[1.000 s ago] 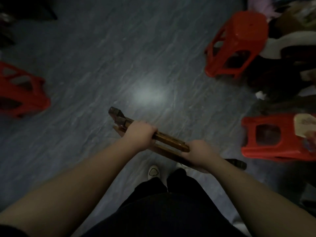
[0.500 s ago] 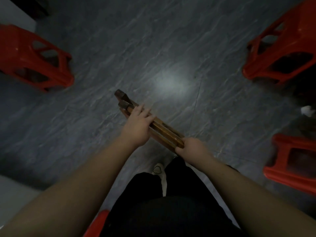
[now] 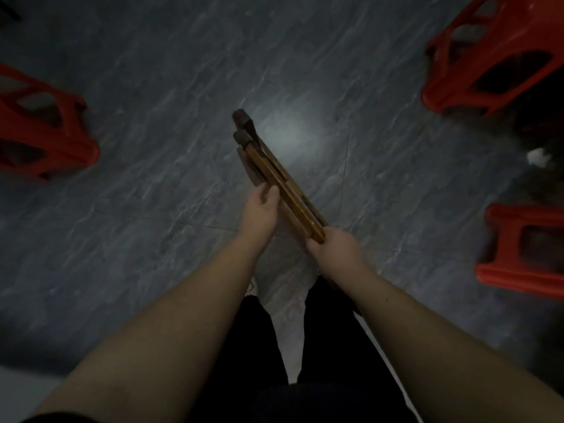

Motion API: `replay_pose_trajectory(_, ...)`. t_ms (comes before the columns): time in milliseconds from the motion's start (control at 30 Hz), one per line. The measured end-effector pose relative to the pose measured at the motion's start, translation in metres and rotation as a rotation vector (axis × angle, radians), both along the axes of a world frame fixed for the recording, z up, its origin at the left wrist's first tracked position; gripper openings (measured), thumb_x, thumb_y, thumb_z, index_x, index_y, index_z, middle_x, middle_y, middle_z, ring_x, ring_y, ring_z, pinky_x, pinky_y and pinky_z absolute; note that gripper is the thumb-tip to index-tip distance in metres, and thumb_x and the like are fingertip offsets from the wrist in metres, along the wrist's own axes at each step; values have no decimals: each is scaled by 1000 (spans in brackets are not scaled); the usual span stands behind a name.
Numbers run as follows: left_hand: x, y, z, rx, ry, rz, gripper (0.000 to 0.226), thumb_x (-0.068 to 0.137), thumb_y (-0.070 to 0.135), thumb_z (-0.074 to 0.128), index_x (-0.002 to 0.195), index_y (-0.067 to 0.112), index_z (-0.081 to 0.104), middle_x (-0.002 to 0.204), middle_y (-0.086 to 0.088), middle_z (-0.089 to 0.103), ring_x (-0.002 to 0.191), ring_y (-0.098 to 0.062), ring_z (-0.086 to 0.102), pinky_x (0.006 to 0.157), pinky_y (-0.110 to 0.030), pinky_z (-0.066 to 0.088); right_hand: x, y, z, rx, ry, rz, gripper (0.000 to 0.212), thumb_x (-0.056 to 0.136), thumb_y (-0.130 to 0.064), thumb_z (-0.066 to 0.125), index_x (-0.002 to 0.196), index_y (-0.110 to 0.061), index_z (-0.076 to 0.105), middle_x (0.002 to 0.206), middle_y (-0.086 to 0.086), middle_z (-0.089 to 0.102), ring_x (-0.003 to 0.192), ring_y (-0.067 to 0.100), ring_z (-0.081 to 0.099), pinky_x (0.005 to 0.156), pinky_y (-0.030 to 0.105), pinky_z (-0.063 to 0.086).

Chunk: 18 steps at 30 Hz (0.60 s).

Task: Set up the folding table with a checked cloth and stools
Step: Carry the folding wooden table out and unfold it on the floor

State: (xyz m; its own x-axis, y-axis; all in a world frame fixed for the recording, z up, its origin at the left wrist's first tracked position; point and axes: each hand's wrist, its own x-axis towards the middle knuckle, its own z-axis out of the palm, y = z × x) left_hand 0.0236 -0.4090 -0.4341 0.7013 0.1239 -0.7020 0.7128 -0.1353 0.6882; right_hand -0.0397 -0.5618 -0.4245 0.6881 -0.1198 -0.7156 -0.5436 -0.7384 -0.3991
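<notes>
Folding table (image 3: 283,181) was still folded flat, held edge-on above the grey floor (image 3: 152,209). Red stools (image 3: 488,56) stood well apart on both sides. Right hand (image 3: 334,250) gripped its near end. Left hand (image 3: 259,209) curled round the lower part mid-length. Judged: unfolding barely begun. The next move calls for spreading the parts and setting the legs down. No cloth in view.

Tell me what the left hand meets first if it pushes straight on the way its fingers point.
The folded wooden table: the left hand points forward and slightly right, its fingers gripping the table's edge. Beyond looks like bare floor, though depth is unclear.
</notes>
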Motion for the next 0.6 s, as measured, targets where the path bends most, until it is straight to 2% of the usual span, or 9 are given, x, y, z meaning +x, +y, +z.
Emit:
replay_pose_trajectory(67, 7, 5, -1, -173, 19, -18, 39, 100, 42, 50, 116, 10, 64, 117, -14, 70, 108, -27, 68, 100, -48, 52, -8, 16, -6, -26, -28, -64, 29, 93, -44, 56, 72, -24, 53, 65, -10, 49, 56, 6, 44, 49, 25, 32)
replay_pose_trajectory(133, 14, 7, -4, -290, 28, -21, 23, 104, 25, 48, 108, 7, 61, 117, -21, 68, 108, -31, 68, 96, -46, 55, -19, 30, -15, -47, -54, -136, 31, 92, -49, 56, 73, -24, 55, 65, -11, 51, 60, 13, 50, 56, 27, 37)
replay_pose_trajectory(200, 21, 9, -13, -337, 75, -46, 14, 104, 20, 50, 103, 8, 58, 116, -22, 67, 108, -32, 68, 94, -47, 56, -28, 42, -22, -31, -80, -227, 32, 92, -52, 56, 80, -23, 62, 68, -10, 54, 63, 13, 51, 61, 29, 39)
replay_pose_trajectory(333, 24, 13, -32, -323, 150, -173, 21, 102, 23, 54, 110, 4, 60, 102, -14, 69, 100, -28, 71, 91, -47, 56, -46, 61, -35, 32, -95, -342, 42, 93, -55, 53, 95, -16, 68, 77, -1, 62, 76, 21, 58, 67, 30, 42)
replay_pose_trajectory(400, 20, 11, -40, -319, 172, -198, 27, 102, 22, 54, 116, 0, 59, 101, -16, 68, 95, -28, 72, 83, -43, 59, -58, 70, -44, 65, -98, -419, 48, 93, -59, 50, 100, -16, 69, 86, 4, 68, 86, 25, 64, 75, 33, 49)
replay_pose_trajectory(500, 8, 10, -53, -279, 188, -240, 30, 102, 20, 53, 121, -4, 56, 105, -20, 67, 90, -26, 72, 68, -32, 59, -74, 84, -60, 129, -50, -516, 62, 89, -70, 38, 91, -15, 67, 86, 6, 68, 88, 29, 66, 81, 39, 53)
replay_pose_trajectory(567, -6, 9, -65, -272, 195, -263, 29, 102, 18, 54, 120, -3, 56, 104, -20, 66, 88, -27, 72, 67, -31, 58, -89, 90, -74, 159, -34, -571, 72, 83, -77, 29, 86, -15, 65, 83, 6, 67, 84, 29, 65, 82, 43, 53)
replay_pose_trajectory(600, -13, 9, -71, -268, 195, -273, 25, 102, 18, 55, 118, -1, 57, 103, -19, 65, 88, -27, 72, 68, -31, 58, -98, 93, -82, 175, -29, -589, 69, 86, -74, 30, 88, -15, 65, 84, 6, 67, 84, 27, 64, 82, 43, 52)
